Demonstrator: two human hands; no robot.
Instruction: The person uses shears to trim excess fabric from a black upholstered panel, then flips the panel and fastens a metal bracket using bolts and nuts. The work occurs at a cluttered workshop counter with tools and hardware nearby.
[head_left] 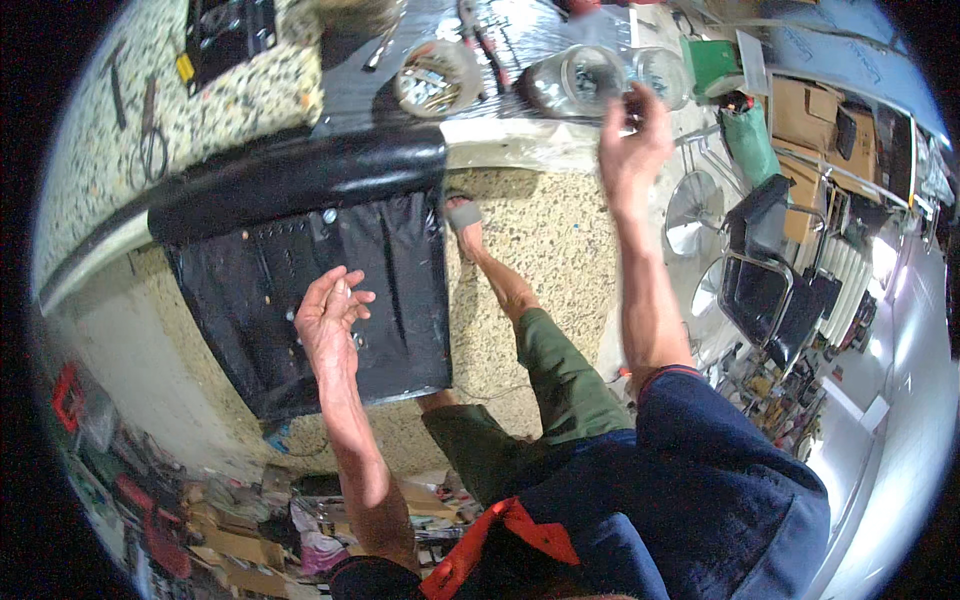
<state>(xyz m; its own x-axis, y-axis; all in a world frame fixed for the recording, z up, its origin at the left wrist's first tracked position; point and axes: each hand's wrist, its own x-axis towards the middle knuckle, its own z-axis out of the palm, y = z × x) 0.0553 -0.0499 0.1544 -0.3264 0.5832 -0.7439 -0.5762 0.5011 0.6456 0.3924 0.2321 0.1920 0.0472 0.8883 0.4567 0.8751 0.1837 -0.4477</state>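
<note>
A black padded panel (390,290) with a thick rolled edge hangs over the front of the counter. Above its face is my left hand (330,305), its fingers loosely bent and apart, with nothing visible in them. A few round studs and a row of small holes mark the panel's upper part. At the counter's edge my right hand (638,140), smeared by motion, reaches beside a clear jar (660,78) of small metal parts; whether its fingers hold anything is unclear. Another clear jar (575,82) lies tilted beside it, and a round tub (437,80) holds screws or bolts.
Scissors (150,140) and a black metal part (228,40) lie on the speckled counter at left. Red-handled pliers (487,50) rest behind the tub. To the right are a black chair (760,265), cardboard boxes (805,115) and a green bag (750,140). Clutter covers the floor at lower left.
</note>
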